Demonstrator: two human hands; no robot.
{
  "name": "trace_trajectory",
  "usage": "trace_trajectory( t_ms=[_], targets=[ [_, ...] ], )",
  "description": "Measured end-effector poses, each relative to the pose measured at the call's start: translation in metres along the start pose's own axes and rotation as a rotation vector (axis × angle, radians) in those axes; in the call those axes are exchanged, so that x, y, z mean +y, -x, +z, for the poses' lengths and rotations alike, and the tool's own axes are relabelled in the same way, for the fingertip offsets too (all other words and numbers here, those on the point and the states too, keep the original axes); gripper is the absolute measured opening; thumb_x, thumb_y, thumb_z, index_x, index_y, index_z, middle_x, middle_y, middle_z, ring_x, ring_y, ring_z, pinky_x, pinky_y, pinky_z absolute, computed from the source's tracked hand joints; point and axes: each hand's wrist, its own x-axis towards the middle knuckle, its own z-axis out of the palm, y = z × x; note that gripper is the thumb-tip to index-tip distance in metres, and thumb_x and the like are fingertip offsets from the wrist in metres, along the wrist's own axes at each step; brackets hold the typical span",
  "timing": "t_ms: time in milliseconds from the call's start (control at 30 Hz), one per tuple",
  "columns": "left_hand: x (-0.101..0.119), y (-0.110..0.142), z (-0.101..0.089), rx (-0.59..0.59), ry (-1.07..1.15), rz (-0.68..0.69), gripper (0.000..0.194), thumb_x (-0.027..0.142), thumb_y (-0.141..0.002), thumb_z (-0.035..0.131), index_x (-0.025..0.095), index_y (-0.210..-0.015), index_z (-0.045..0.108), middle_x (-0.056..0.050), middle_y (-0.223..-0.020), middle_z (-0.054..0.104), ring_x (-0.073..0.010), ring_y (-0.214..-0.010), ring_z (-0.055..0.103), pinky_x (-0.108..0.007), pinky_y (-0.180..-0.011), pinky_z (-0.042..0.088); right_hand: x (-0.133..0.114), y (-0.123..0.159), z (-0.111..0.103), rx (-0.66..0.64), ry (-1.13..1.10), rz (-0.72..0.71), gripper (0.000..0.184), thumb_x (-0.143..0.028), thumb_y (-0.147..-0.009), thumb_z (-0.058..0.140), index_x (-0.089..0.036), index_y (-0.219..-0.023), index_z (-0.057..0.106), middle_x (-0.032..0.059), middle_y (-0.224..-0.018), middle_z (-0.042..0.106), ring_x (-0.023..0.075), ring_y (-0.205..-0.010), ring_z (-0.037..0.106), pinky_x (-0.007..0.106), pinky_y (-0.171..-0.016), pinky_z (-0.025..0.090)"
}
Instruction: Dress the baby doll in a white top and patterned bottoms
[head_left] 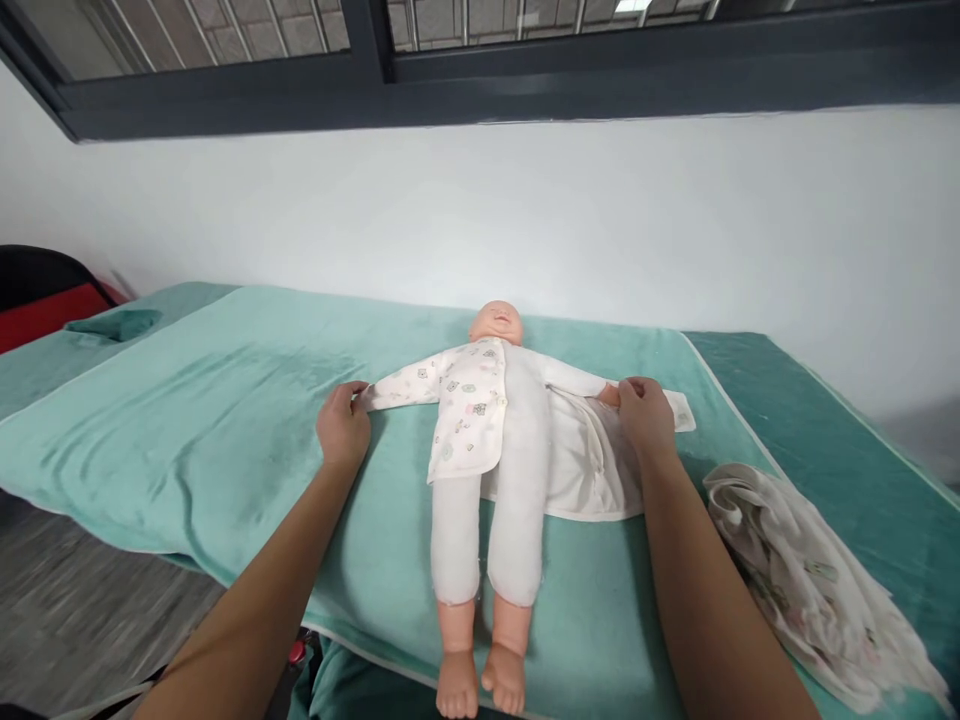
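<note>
Doll [525, 450] lay lengthwise, feet [457, 685] toward me. Shirt [466, 425] half off, loose side just left of my right hand [647, 412], the nearer one, pinching at the doll's hand [610, 396]; sleeve end [681, 411] beyond. My left hand [345, 425] pinched the worn cuff [370, 397]. Head [497, 321] farthest, wallward.

The jacket [466, 430] is white with small scattered prints, the doll [519, 450] white and peach, the blanket [247, 400] teal

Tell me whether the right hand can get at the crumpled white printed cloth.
Probably yes: the crumpled white printed cloth lies beside the right forearm, with nothing visible on top. The right hand would likely first have to leave the bald doll's small hand, which its fingers appear to hold.
</note>
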Motion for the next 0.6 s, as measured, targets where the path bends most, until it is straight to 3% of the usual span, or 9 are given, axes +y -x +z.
trace_trajectory(
  t_ms=[67,233,300,467,600],
  targets=[
    [0.001,0.000,-0.001,-0.020,-0.013,-0.008,0.038,0.010,-0.082,0.039,0.021,-0.104,0.068,-0.006,-0.109,0.072,-0.0228,-0.107,0.064,-0.035,-0.094,0.049,-0.002,0.001,0.001,0.018,-0.120,0.011,0.024,-0.034,-0.080,0.056,-0.019,-0.096,0.065,0.0097,-0.104,0.072,0.0231,-0.098,0.064,0.038,-0.091,0.051],
    [0.003,-0.002,-0.003,-0.051,-0.061,-0.038,0.037,0.010,-0.082,0.039,0.022,-0.104,0.067,-0.005,-0.111,0.072,-0.0217,-0.109,0.063,-0.033,-0.095,0.049,0.003,-0.006,-0.001,0.037,-0.883,0.185,0.016,-0.018,-0.078,0.060,-0.020,-0.093,0.057,0.0062,-0.100,0.072,0.0162,-0.092,0.070,0.030,-0.081,0.060],
    [0.003,-0.002,-0.003,-0.053,-0.068,-0.038,0.037,0.010,-0.082,0.040,0.022,-0.104,0.067,-0.005,-0.111,0.071,-0.0218,-0.109,0.063,-0.033,-0.095,0.049,0.006,-0.012,-0.001,-0.002,-1.059,0.258,0.015,-0.010,-0.079,0.058,-0.020,-0.089,0.053,0.0065,-0.099,0.071,0.0145,-0.093,0.072,0.028,-0.080,0.062],
    [0.003,-0.002,-0.003,-0.037,-0.073,-0.022,0.036,0.010,-0.082,0.040,0.021,-0.102,0.067,-0.006,-0.109,0.072,-0.0225,-0.108,0.063,-0.034,-0.094,0.050,0.003,-0.019,0.002,-0.261,-0.957,0.247,0.010,-0.012,-0.087,0.052,-0.022,-0.086,0.055,0.0088,-0.103,0.070,0.0127,-0.102,0.071,0.024,-0.089,0.061],
    [0.003,-0.002,-0.002,-0.038,-0.085,-0.014,0.036,0.009,-0.082,0.041,0.021,-0.103,0.067,-0.006,-0.109,0.072,-0.0227,-0.105,0.064,-0.035,-0.094,0.050,-0.003,-0.016,0.002,-0.420,-0.810,0.150,0.011,-0.021,-0.084,0.057,-0.021,-0.093,0.064,0.0098,-0.108,0.072,0.0170,-0.103,0.070,0.031,-0.094,0.059]
  ],
)
